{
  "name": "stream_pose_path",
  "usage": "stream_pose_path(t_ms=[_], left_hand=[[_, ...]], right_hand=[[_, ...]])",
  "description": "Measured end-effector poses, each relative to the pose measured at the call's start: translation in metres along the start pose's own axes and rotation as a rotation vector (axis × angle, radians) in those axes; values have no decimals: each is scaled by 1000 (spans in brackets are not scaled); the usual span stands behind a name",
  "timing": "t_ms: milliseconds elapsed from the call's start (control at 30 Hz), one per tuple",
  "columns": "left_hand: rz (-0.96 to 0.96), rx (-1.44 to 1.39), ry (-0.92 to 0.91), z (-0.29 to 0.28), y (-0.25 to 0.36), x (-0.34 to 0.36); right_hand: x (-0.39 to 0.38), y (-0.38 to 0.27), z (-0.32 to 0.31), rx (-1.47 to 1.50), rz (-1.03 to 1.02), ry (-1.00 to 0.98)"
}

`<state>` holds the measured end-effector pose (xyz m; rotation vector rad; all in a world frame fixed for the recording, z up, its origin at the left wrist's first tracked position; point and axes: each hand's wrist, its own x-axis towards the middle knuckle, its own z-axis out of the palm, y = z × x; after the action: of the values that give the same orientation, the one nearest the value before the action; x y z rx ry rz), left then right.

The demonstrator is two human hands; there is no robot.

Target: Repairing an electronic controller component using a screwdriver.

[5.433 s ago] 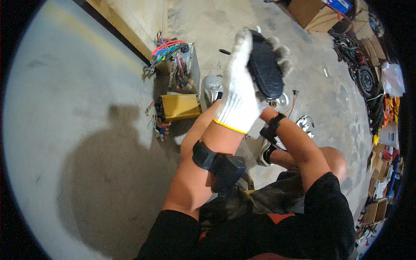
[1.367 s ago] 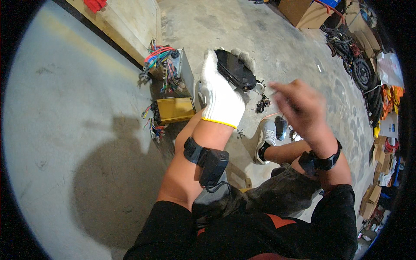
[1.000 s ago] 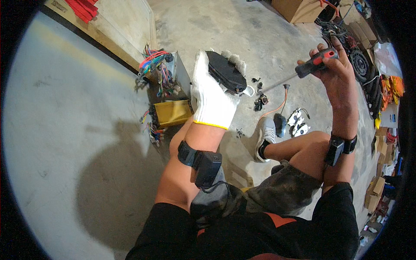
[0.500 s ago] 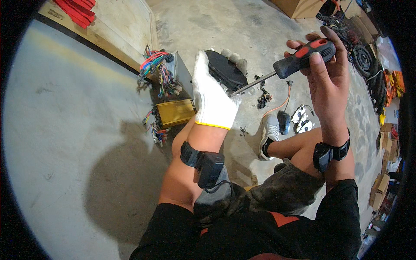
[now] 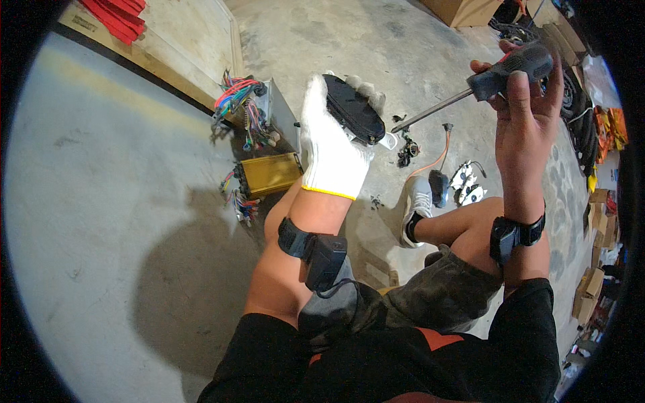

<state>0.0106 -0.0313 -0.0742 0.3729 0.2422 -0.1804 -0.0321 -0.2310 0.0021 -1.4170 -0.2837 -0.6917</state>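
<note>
concrete floor [image 5: 302, 40] bears loose parts [image 5: 408, 153] between hands [image 5: 332, 148] [image 5: 527, 134], which curl round black case [image 5: 355, 111] (left) and screwdriver [image 5: 485, 83] (right)

The glove [image 5: 336, 158] was white with a yellow edge [image 5: 329, 194] — the oval part [image 5: 356, 111] was black. The screwdriver's handle [image 5: 500, 75] was black and red, its shaft [image 5: 433, 111] silver-grey. The flat box [image 5: 271, 174] was gold — the floor [image 5: 302, 40] was grey with darker patches.

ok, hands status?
White-gloved left hand holding black oval casing. Bare right hand gripping red-black screwdriver. Tip near white tab, contact unclear. Nothing visibly blocking.
</note>
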Motion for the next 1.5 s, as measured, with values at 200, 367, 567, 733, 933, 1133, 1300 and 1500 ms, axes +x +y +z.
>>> stream_pose_path(t_ms=[200,367,567,733,933,1133,1300,1500], left_hand=[[-85,64,126,4,-2,-2],[-81,87,184,6,-6,-2],[-72,68,193,13,-5,-4],[-71,85,206,7,-5,-1],[-82,64,213,4,-4,-2],[-65,-2,229,5,-3,-4],[-50,57,260,5,-2,-4],[-91,67,249,5,-2,-4]], right_hand=[[-3,6,4,-52,59,-60],[-5,8,6,-97,86,-54],[-3,7,10,-114,103,-46],[-4,7,12,-52,95,-67],[-9,3,12,16,38,-98],[-11,1,5,-27,-35,-242],[-2,10,6,110,27,-299],[6,19,-4,8,146,-82]])
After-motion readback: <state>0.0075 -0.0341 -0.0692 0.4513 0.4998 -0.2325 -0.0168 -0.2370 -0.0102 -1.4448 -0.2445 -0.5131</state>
